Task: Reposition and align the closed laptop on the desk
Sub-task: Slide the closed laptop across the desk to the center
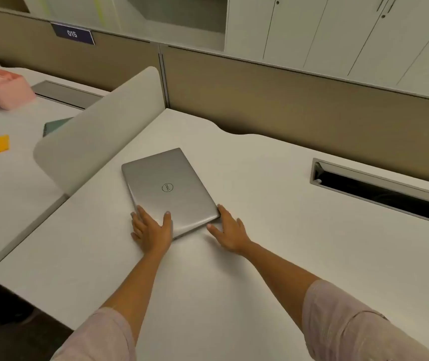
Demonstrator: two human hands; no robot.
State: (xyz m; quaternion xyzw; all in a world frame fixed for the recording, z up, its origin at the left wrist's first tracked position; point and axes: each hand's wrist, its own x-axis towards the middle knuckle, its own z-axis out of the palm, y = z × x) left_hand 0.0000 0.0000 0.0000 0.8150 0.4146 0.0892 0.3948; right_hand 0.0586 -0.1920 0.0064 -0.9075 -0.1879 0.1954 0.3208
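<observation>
Sleeves of pale pink cloth frame the bottom of the view, and from them both bare forearms reach forward across the white desk. The left hand lies flat with fingers spread over the near left corner of the closed laptop, its thumb resting on the lid and its other fingers along the left edge. The right hand is also spread wide, palm down on the desk, with its fingertips touching the near right corner and its thumb just at the near edge. Neither hand grips or lifts — both press or steady the machine from its near end.

The silver laptop lies flat on the desk, shut, its logo facing up. It sits skewed: its long edges run at a slant to the desk's front edge and to the beige partition behind. So the alignment seems not yet done; a turn to square it with the desk appears to be what is left, and the hands are well placed to make it.

Further back a cable slot opens in the desk to the right, well apart from the laptop. A curved white divider stands to the left — beyond it, a neighbouring desk carries a pink box and some coloured items.
</observation>
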